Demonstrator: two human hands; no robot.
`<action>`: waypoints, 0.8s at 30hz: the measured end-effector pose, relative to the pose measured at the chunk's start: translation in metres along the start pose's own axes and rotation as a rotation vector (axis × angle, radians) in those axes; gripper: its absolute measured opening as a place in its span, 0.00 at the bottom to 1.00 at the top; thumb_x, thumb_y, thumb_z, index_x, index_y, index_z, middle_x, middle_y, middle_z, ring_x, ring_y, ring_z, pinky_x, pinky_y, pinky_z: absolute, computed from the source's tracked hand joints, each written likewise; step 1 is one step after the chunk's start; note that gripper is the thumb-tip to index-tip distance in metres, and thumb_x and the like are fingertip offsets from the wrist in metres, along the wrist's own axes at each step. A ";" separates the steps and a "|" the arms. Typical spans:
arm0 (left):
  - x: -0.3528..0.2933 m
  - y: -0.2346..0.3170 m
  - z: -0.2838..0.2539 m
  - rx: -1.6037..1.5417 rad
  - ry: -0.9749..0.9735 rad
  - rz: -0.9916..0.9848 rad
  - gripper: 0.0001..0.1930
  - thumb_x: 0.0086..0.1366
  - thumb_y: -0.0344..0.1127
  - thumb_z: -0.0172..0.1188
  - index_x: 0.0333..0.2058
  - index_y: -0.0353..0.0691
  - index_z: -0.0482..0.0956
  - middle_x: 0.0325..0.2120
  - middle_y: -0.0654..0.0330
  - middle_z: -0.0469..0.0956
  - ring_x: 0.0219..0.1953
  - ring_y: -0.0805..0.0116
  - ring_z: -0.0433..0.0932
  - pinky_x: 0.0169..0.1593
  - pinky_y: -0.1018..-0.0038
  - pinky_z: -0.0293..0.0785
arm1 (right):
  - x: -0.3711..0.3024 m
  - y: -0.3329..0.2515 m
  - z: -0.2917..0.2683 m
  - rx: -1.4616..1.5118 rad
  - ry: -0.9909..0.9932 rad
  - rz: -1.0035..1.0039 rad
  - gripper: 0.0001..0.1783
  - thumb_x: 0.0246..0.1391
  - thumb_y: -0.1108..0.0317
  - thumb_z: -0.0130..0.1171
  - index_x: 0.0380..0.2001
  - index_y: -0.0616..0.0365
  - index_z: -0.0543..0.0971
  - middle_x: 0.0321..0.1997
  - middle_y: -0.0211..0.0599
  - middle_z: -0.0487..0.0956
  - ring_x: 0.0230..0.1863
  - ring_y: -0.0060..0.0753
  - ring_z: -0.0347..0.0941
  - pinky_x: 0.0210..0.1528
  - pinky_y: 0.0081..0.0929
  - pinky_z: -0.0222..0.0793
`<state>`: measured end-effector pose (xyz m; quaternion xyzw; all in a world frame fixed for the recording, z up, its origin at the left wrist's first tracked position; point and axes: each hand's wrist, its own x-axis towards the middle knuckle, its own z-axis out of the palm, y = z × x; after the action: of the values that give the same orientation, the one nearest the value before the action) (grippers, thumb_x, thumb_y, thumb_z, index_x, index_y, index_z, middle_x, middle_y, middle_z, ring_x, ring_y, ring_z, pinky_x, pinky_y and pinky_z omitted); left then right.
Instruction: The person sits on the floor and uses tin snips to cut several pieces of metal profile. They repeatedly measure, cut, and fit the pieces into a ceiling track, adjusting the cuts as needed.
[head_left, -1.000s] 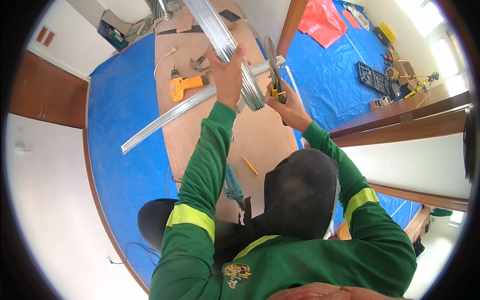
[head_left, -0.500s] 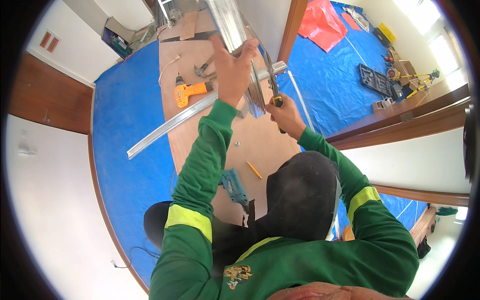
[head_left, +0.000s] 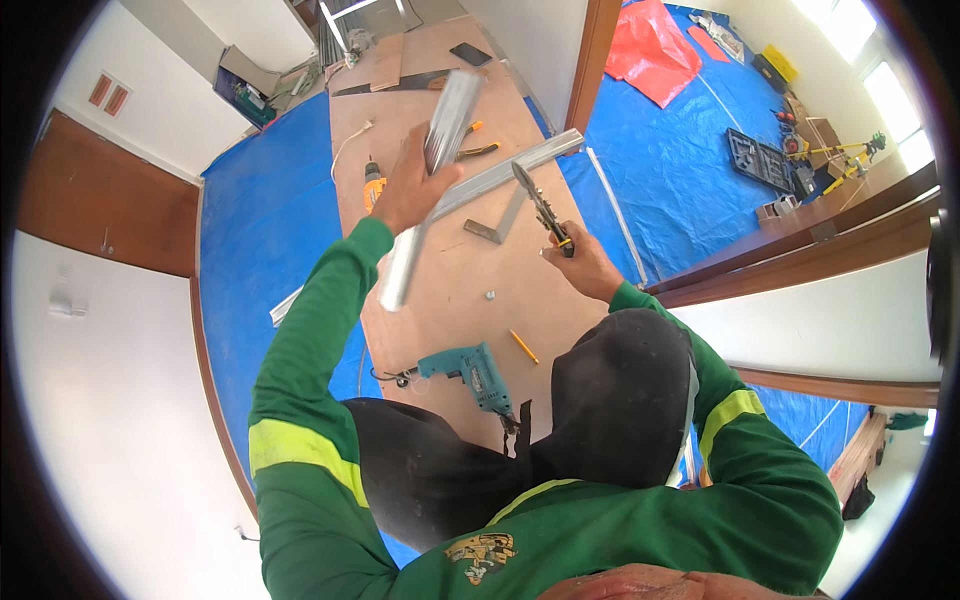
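Note:
In my left hand point(head_left: 403, 190) is a length of shiny metal channel point(head_left: 452, 118), slanted and a little blurred, held above the plywood board point(head_left: 440, 330). My right hand point(head_left: 588, 262) grips tin snips point(head_left: 543, 208) by the handles, their blades pointing up and away from me. A gap separates the snips from the channel. Under my hands a longer metal channel point(head_left: 485, 187) lies across the board, partly hidden by my left arm. Beside it rests a metal square point(head_left: 500, 228). An orange drill point(head_left: 373, 188) is half covered by my left hand.
Near my knees lie a teal corded drill point(head_left: 480, 376), a yellow pencil point(head_left: 524, 347) and a small metal piece point(head_left: 490, 295). Farther off are a phone point(head_left: 470, 54) and a handsaw point(head_left: 385, 85). Blue sheeting point(head_left: 260, 220) covers the floor; a door frame point(head_left: 590, 60) stands right.
My left hand has moved left and nearer to me with the channel, away from the snips. The snips in my right hand have come apart from the channel. The square and teal drill show more fully.

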<state>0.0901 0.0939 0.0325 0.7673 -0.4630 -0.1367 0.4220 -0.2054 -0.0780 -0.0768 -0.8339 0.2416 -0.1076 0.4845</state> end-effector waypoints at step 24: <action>-0.068 0.026 0.020 0.198 -0.134 -0.017 0.34 0.85 0.60 0.53 0.71 0.36 0.69 0.49 0.41 0.82 0.48 0.45 0.83 0.54 0.53 0.79 | -0.022 -0.016 -0.009 0.012 -0.306 0.018 0.37 0.65 0.59 0.72 0.70 0.63 0.70 0.57 0.50 0.78 0.58 0.47 0.77 0.63 0.43 0.74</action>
<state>0.0261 0.1338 0.0282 0.7984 -0.4947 -0.1447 0.3111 -0.2237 -0.0670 -0.0574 -0.8355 0.1719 0.0236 0.5214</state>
